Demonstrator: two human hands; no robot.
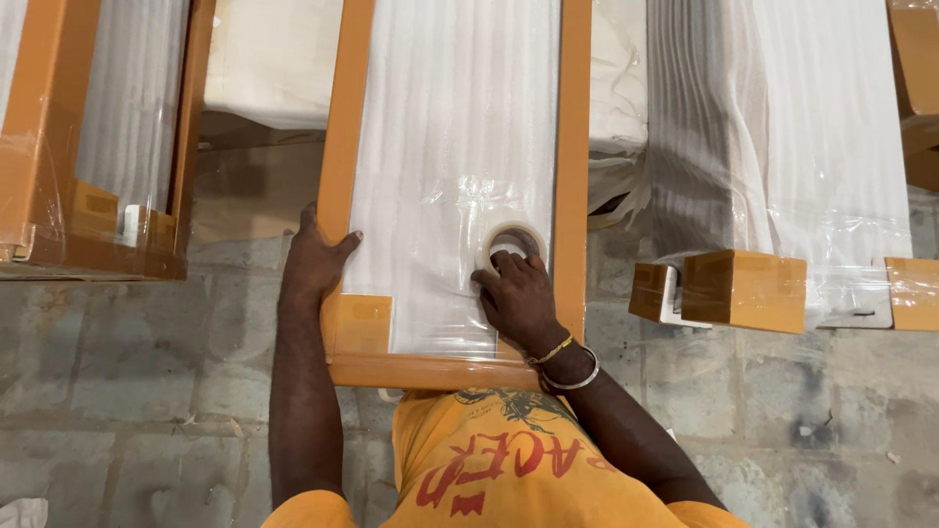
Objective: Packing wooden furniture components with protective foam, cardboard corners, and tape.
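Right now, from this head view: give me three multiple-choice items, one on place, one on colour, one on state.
1. Where is the roll of tape?
A. on the floor
B. on the white wrapped panel, under the right hand
C. on the box at right

2. What colour is the frame around the panel?
A. orange
B. blue
C. black

3. What is the left hand doing?
A. hanging free
B. holding the tape
C. gripping the frame's left edge

Answers:
1 B: the right hand has its fingers on the roll, which lies on the panel.
2 A: both long rails are orange.
3 C: its thumb hooks over the left rail.
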